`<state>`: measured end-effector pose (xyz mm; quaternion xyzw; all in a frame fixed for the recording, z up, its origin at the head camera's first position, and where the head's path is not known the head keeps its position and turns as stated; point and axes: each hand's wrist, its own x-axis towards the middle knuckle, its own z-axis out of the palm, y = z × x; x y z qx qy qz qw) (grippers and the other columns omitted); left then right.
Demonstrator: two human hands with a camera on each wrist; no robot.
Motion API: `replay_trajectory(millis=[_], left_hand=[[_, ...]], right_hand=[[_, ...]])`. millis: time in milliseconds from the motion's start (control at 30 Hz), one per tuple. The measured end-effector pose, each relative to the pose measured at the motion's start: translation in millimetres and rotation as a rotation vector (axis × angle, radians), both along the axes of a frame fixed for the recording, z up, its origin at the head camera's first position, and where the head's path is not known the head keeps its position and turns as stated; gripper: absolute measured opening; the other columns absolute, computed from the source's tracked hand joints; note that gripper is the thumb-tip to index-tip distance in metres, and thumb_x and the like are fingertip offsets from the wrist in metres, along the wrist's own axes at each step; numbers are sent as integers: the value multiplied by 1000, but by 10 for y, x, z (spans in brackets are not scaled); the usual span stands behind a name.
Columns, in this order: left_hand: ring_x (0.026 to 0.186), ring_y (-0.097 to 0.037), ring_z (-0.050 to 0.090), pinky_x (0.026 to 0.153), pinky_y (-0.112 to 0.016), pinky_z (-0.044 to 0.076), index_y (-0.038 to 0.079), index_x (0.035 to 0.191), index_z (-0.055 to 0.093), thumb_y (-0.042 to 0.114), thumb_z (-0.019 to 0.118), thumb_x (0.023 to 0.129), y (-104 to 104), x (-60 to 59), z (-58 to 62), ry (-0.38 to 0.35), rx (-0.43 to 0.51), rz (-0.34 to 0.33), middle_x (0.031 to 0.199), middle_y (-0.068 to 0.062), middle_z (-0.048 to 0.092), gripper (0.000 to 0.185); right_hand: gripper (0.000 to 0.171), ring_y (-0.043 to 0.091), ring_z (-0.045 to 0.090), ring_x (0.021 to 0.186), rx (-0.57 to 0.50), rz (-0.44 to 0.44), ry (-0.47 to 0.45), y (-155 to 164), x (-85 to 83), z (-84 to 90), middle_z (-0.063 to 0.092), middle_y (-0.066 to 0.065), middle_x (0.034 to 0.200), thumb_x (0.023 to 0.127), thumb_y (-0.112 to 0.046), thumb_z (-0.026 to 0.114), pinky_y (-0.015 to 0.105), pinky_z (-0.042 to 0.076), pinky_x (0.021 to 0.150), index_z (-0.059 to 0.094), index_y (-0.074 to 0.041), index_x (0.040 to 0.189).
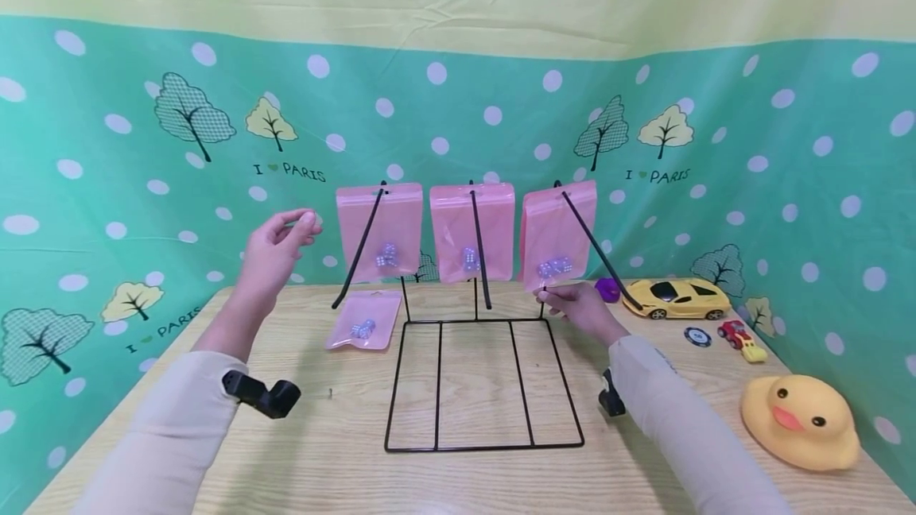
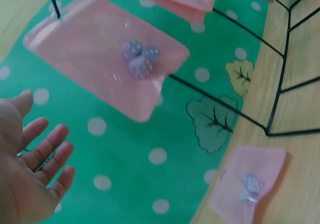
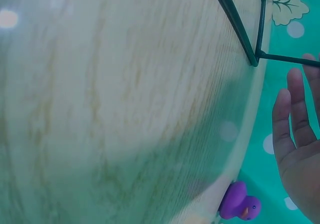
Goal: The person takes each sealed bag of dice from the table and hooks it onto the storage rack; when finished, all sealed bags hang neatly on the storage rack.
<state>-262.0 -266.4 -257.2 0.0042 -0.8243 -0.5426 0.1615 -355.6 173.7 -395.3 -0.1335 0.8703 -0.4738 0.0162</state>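
Hands sit apart, one on each side of a black wire rack [image 1: 475, 372] on a wooden table [image 1: 336, 451]. At about nine o'clock from the rack, the left hand [image 1: 275, 249] is raised in the air, fingers loosely extended and gripping nothing; the left wrist view shows its palm [image 2: 25, 179] spread with the fingers relaxed. Nearest to it, at its three o'clock, hangs the left pink pouch [image 1: 379, 230] on a slanted black prong, small dice showing through it. Below that, a fourth pink pouch [image 1: 363, 321] lies flat on the table at about ten o'clock from the rack's base, also with dice inside. The middle pink pouch [image 1: 471, 232] hangs at twelve o'clock over the base. The right pink pouch [image 1: 558, 235] hangs at about one o'clock, and the right hand [image 1: 581, 308] reaches to its lower edge, fingertips at the bottom corner; whether they pinch the pouch or only touch it cannot be told. In the right wrist view its fingers [image 3: 292, 119] look straight. At three o'clock from that hand sit a purple toy duck [image 1: 607, 289], a yellow toy car [image 1: 676, 298], a round chip [image 1: 697, 336], a small red toy [image 1: 740, 338], and, at four o'clock, a large yellow duck [image 1: 800, 421].
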Motion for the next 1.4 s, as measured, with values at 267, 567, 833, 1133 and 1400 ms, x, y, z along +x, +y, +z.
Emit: replay_trajectory(millis=[267,567,833,1133,1400], left_hand=[[141,-43,39,115,-58,30,4,156,36,51,50,105,-176,-21,-296,-123,-39,0,152,-27,44,72],[138,-44,43,113,-57,34,-1,153,40,45,53,105,-263,-161,-719,-188,-51,52,149,-30,46,67],[136,-46,44,111,-56,38,-4,149,45,45,55,104,-276,-232,-969,-294,-113,88,147,-31,47,67],[127,-48,52,104,-53,44,-8,140,52,32,54,105,-269,-363,-1204,-311,-222,123,137,-33,55,53],[131,-52,45,109,-57,35,-9,141,50,42,58,102,-141,-345,-1256,-433,-288,151,139,-34,52,65]], right_hand=[[37,30,70,96,9,-8,-4,11,-19,-18,70,19,121,104,-29,62,44,58,82,69,-2,128],[34,35,69,99,-5,-20,-13,0,12,-2,71,18,119,104,-26,62,46,57,84,69,-2,127],[34,34,69,96,4,2,17,-11,17,18,71,20,116,104,-24,62,46,58,83,69,1,126],[35,34,70,96,2,-6,10,-3,0,24,73,19,114,103,-26,63,44,58,81,70,-1,126],[34,32,70,94,-13,-18,2,-4,-28,-21,74,16,113,103,-28,64,43,58,81,72,-2,124]])
